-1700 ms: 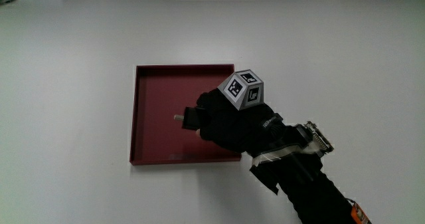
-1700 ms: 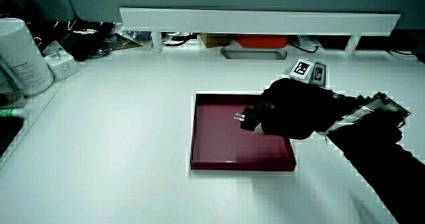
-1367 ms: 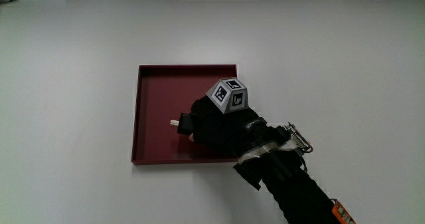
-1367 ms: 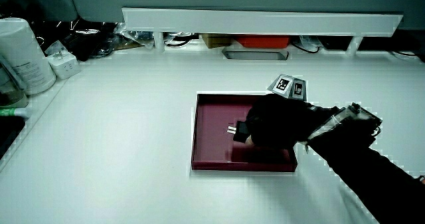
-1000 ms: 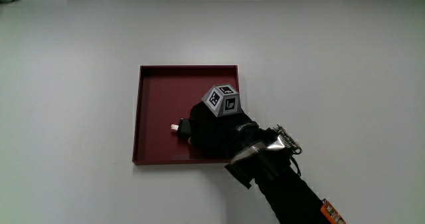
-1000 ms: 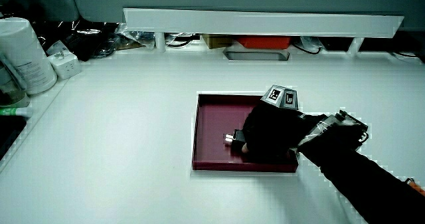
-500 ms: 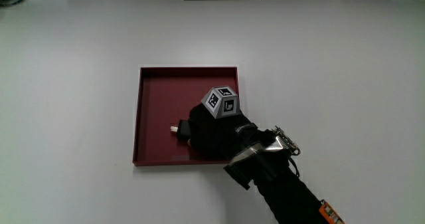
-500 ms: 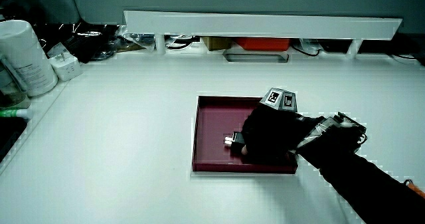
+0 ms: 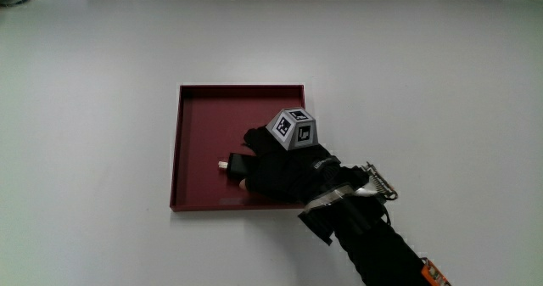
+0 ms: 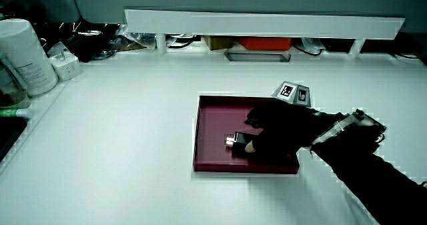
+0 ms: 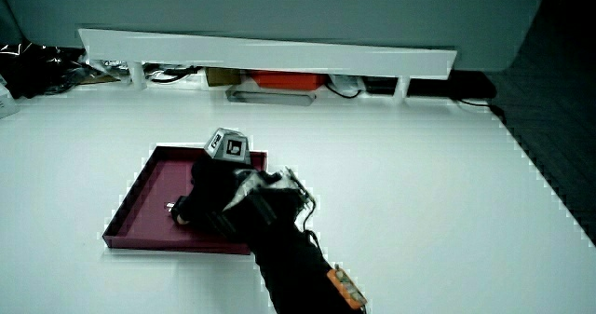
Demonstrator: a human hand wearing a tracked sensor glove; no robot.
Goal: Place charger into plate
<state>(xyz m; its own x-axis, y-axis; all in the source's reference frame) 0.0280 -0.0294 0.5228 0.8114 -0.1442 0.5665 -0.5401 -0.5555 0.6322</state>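
Well away from the action, in a side view, a tall white container (image 10: 23, 55) and a small white plug block (image 10: 63, 63) stand at the tabletop's (image 9: 85, 108) edge, farther from the person than the plate. The dark red square plate (image 9: 212, 120) lies flat near the middle of the tabletop, and it shows in both side views (image 10: 210, 121) (image 11: 140, 197).

The charger (image 9: 235, 163), small and black with a pale metal end, lies on the plate's floor, in the half nearer the person. It shows in both side views (image 10: 234, 141) (image 11: 174, 207), just beside the fingertips. Whether they touch it cannot be told.

The hand (image 9: 284, 171) is low over the plate, over the corner nearest the person. Its grip is loose, with the fingers (image 10: 252, 121) spread apart and clamped on nothing. The patterned cube (image 9: 293, 127) sits on its back, also seen in both side views (image 10: 293, 91) (image 11: 227, 146). The forearm (image 9: 373, 243) runs from the plate's rim toward the person.
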